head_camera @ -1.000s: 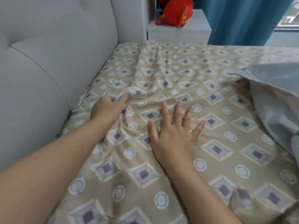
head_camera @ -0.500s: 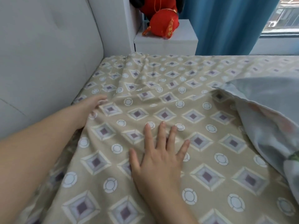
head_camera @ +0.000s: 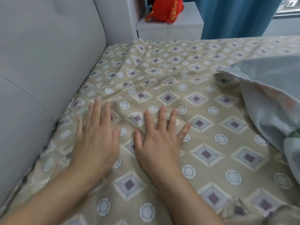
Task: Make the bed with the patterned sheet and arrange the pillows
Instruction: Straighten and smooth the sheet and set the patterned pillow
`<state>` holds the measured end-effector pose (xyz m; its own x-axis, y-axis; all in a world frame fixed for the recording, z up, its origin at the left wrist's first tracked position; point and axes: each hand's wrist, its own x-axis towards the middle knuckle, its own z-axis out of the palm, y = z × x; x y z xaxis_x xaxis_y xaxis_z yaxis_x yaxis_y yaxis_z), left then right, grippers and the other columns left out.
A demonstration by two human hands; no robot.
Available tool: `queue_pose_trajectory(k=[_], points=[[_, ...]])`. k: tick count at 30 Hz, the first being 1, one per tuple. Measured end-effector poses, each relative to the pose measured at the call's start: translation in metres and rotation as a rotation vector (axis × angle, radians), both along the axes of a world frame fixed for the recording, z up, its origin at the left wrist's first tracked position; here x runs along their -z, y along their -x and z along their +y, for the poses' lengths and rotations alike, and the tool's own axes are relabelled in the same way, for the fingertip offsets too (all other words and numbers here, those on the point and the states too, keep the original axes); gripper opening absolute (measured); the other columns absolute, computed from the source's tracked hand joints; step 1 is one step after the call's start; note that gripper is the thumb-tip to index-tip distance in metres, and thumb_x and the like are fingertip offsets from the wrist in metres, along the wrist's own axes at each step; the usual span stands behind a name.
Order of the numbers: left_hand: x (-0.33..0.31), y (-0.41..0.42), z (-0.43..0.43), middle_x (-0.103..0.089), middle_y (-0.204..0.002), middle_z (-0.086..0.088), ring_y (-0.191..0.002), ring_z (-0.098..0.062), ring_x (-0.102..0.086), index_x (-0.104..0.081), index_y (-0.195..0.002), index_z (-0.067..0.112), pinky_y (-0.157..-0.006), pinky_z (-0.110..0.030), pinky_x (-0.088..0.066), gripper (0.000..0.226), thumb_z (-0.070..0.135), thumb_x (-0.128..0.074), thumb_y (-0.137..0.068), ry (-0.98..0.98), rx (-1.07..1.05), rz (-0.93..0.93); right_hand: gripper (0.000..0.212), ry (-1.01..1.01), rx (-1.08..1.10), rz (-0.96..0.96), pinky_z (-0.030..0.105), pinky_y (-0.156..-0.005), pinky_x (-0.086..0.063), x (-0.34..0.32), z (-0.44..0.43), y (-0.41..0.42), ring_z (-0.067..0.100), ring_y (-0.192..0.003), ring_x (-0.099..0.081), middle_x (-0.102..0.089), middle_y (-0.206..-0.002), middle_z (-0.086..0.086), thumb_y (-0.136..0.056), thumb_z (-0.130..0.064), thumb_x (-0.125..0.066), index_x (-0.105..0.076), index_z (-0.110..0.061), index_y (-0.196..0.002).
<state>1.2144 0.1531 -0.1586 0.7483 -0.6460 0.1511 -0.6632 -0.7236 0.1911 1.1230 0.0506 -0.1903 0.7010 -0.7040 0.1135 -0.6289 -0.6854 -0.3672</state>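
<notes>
The patterned sheet point(head_camera: 203, 101), beige with grey diamonds and white circles, covers the mattress and shows wrinkles toward the far left corner. My left hand point(head_camera: 95, 137) lies flat on it near the headboard side, fingers straight and slightly blurred. Just to its right, my right hand point(head_camera: 160, 138) presses flat on the sheet with fingers spread. Neither hand holds anything. No pillow is in view.
A grey padded headboard point(head_camera: 45, 62) runs along the left. A pale grey-blue quilt point(head_camera: 272, 104) is bunched at the right edge of the bed. Beyond the bed stand a white nightstand point(head_camera: 170, 28) with a red plush toy point(head_camera: 165, 12) and a blue curtain point(head_camera: 235, 15).
My left hand has come back from the sheet's edge by the headboard and now lies flat beside my right hand. The right hand stays flat on the sheet.
</notes>
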Motion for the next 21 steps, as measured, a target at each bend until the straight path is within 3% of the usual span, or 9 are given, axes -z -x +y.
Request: queue_pose_trajectory(k=[4, 7, 10, 16, 21], points=[[0.036, 0.095, 0.075, -0.029, -0.154, -0.015, -0.143, -0.031, -0.024, -0.032, -0.147, 0.021, -0.111, -0.054, -0.014, 0.066, 0.055, -0.016, -0.093, -0.192, -0.016, -0.012, 0.061, 0.01, 0.017, -0.02, 0.067, -0.107, 0.013, 0.001, 0.002, 0.001, 0.037, -0.145, 0.013, 0.0, -0.161, 0.012, -0.093, -0.054, -0.023, -0.018, -0.033, -0.149], [0.042, 0.095, 0.07, -0.015, -0.159, -0.014, -0.147, -0.032, -0.009, -0.019, -0.15, 0.033, -0.115, -0.058, -0.006, 0.067, 0.055, -0.02, -0.086, -0.22, -0.107, 0.001, 0.059, 0.028, -0.004, 0.025, 0.068, -0.106, 0.015, 0.004, 0.002, -0.002, 0.039, -0.145, 0.01, -0.002, -0.16, 0.013, -0.093, -0.052, -0.022, -0.019, -0.033, -0.149], [0.047, 0.093, 0.069, 0.001, -0.161, -0.009, -0.148, -0.028, 0.007, -0.006, -0.15, 0.039, -0.115, -0.056, 0.006, 0.071, 0.057, -0.009, -0.082, -0.201, -0.102, 0.02, 0.058, 0.014, -0.042, 0.069, 0.069, -0.105, 0.014, 0.005, 0.005, 0.001, 0.04, -0.145, 0.011, -0.001, -0.16, 0.013, -0.094, -0.053, -0.018, -0.018, -0.037, -0.149], [0.031, 0.102, 0.069, 0.009, -0.161, -0.007, -0.146, -0.028, 0.015, 0.004, -0.151, 0.034, -0.116, -0.056, 0.008, 0.063, 0.053, -0.013, -0.093, -0.256, -0.13, 0.103, 0.061, 0.033, -0.233, 0.229, 0.066, -0.106, 0.014, 0.004, 0.061, 0.096, 0.035, -0.145, 0.018, 0.012, -0.16, 0.004, -0.093, -0.064, -0.012, -0.001, -0.044, -0.15], [0.019, 0.221, 0.117, 0.013, -0.16, -0.008, -0.146, -0.031, 0.015, 0.005, -0.151, 0.036, -0.112, -0.062, 0.009, 0.059, 0.049, -0.013, -0.097, -0.16, -0.207, 0.22, 0.057, -0.017, -0.263, 0.223, 0.058, -0.106, 0.026, 0.008, 0.061, 0.138, 0.027, -0.145, 0.021, 0.015, -0.16, -0.002, -0.095, -0.06, -0.02, -0.003, -0.048, -0.148]])
